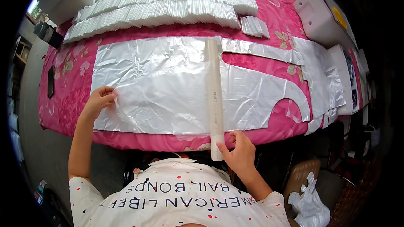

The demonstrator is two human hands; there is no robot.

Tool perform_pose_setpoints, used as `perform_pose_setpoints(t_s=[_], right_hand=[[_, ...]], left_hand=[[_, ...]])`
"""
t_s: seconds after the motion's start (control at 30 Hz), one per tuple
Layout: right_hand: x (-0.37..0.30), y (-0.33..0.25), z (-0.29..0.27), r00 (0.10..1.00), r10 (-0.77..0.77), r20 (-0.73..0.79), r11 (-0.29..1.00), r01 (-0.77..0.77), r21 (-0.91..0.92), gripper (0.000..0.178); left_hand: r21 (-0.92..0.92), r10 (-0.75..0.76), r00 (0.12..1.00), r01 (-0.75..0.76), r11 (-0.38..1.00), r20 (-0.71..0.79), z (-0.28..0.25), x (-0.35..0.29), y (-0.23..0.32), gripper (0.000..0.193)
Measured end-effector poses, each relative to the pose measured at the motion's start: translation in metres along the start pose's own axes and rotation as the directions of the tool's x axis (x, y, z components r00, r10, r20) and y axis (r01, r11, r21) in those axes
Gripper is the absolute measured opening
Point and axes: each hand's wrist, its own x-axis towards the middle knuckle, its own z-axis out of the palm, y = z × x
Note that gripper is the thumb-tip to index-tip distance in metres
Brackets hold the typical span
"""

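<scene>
A thin, shiny whitish plastic apron (155, 84) lies spread and wrinkled across the table, its straps and curved cutouts toward the right. At its left part, my left hand (101, 100) pinches the film between thumb and fingers. A long pale tube (215, 96) rests crosswise over the apron, its near end sticking out past the table's front edge. Beside that end is my right hand (239, 151), its thumb touching the tube and its other fingers apart from it, loosely bent.
Rows of folded white plastic packets (155, 10) line the table's far side, with a smaller stack (254, 27) beside them. More plastic sheets (322, 75) lie at right, near white foam boxes (322, 17). A phone (51, 81) and black bottle (47, 34) are at left. The tablecloth (71, 109) is pink floral.
</scene>
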Motion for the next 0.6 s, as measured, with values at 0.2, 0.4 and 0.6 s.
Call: perform_pose_setpoints(t_s=[0.2,0.4,0.6], right_hand=[[-0.005,0.008,0.026,0.979,0.074,0.189,0.994,-0.087,0.059,0.052],[-0.004,0.007,0.020,0.952,0.138,0.272,0.982,-0.168,0.089,0.048],[0.009,0.010,0.003,0.914,-0.005,0.406,0.998,-0.019,0.054,0.055]], left_hand=[[0.653,0.728,0.677,-0.503,0.566,-0.110,0.059,-0.013,0.049,0.030],[0.414,0.752,0.556,-0.814,0.406,0.355,0.234,-0.011,0.044,0.052],[0.715,0.653,0.637,-0.668,0.205,0.409,0.274,0.006,0.019,0.061]])
